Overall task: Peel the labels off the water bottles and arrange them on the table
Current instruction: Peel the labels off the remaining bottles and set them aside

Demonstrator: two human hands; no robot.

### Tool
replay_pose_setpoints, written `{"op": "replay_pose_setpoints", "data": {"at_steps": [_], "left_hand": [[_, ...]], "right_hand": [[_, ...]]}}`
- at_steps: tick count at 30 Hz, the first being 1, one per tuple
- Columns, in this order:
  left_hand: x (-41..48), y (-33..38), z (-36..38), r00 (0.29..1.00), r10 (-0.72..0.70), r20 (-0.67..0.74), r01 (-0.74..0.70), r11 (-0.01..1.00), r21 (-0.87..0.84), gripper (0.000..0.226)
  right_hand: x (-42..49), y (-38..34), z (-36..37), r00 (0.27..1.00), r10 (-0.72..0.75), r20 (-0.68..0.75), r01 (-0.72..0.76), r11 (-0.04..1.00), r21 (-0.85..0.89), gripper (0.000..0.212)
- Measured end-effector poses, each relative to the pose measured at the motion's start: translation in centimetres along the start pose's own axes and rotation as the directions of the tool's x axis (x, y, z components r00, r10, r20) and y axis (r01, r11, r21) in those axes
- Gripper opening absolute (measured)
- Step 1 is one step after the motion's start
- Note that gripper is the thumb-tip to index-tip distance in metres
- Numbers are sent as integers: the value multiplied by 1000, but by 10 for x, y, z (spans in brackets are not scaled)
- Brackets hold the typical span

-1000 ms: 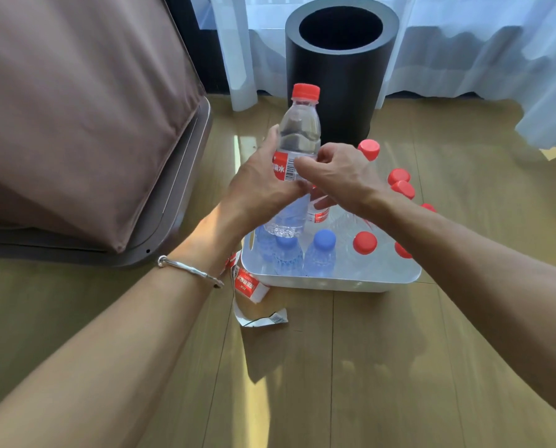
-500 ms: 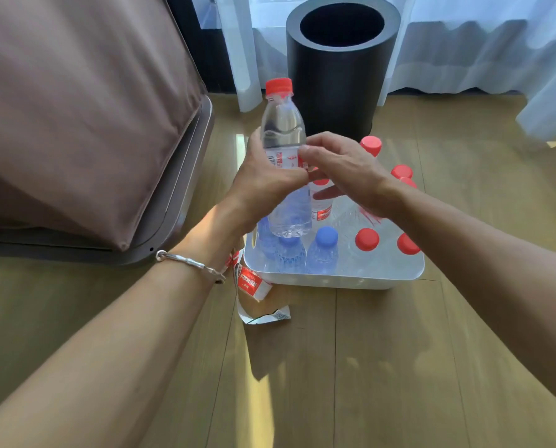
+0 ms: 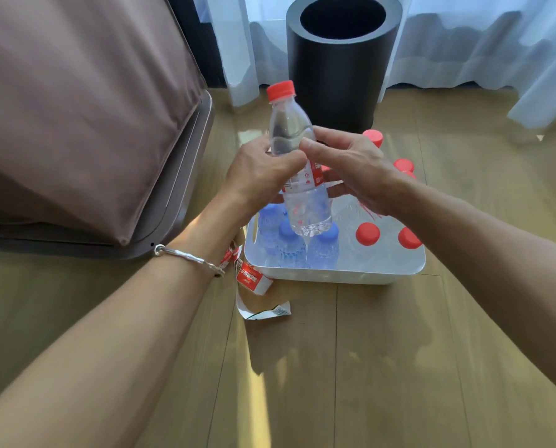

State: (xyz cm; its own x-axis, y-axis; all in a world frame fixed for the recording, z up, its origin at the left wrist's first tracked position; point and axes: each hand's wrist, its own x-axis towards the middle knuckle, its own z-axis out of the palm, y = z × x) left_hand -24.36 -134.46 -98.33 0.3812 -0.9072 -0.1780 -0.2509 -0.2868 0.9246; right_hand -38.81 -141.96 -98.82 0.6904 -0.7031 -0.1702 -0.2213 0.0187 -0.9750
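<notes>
The left grip [image 3: 260, 173] clasps the bottle [image 3: 309, 208]; the right grip [image 3: 354, 166] pinches it, seemingly at the label [image 3: 310, 173]; tray [image 3: 335, 274] below both

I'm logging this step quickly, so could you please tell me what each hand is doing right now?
Left hand: closed, gripping the bottle.
Right hand: closed, pinching the same bottle at its label.

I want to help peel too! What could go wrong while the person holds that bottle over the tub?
The bottle, tilted in the left hand and right hand, hangs above the blue-capped bottles in the tub; a slip might knock them over. Its label could tear and leave scraps stuck on. The peeled labels lying loose beside the tub might scatter.
</notes>
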Motion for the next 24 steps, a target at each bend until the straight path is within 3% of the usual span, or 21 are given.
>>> {"op": "replay_pose_setpoints", "data": {"at_steps": [9,16,19,24], "left_hand": [[5,-5,-6,997,40,-69,-40,999,7,20],[-1,-5,-12,995,44,84,-40,998,-41,41],[0,-5,-12,996,67,60,-64,997,-53,32],[0,-7,-10,996,91,-9,-91,987,-129,45]], "right_hand": [[0,-4,9,999,-19,-45,19,1000,11,37],[-1,-3,10,999,-16,-38,14,999,-52,31],[2,-2,11,999,4,-54,-7,998,-67,29],[1,-4,8,996,78,31,-81,992,96,23]]}}
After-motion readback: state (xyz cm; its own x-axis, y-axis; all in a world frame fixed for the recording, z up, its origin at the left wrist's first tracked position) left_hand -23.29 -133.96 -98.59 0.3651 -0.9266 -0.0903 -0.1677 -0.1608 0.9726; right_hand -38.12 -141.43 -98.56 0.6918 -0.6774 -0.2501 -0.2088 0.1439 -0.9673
